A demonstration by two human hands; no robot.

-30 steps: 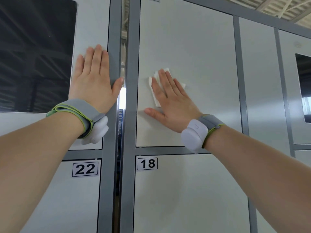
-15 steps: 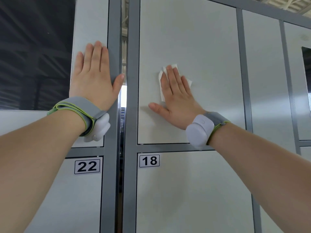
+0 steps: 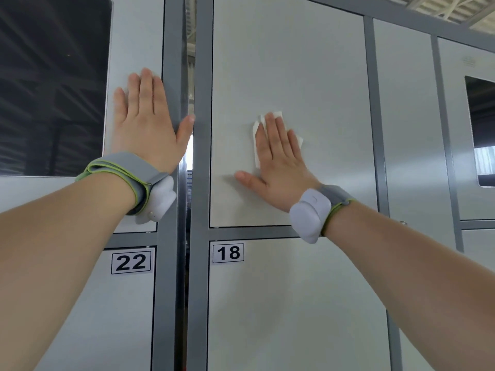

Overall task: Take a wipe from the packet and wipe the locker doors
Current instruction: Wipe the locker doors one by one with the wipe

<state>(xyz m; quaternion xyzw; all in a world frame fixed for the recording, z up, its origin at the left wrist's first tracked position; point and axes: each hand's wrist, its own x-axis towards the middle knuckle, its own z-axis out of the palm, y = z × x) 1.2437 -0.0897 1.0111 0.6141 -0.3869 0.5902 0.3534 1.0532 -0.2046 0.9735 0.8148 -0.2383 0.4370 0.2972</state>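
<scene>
Wipe point(image 3: 256, 140) sat centre frame, flattened on upper locker door point(image 3: 308, 62) above label 18 point(image 3: 228, 253), under right hand point(image 3: 278, 167). That hand was flat, fingers straight, pressing rather than pinching. Wipe's long axis ran up-down. Left hand point(image 3: 144, 124), flat and holding nothing, braced on neighbouring door point(image 3: 134, 36) upper left. Most bare panel lay up and right of wipe, so right hand was nearer.
</scene>
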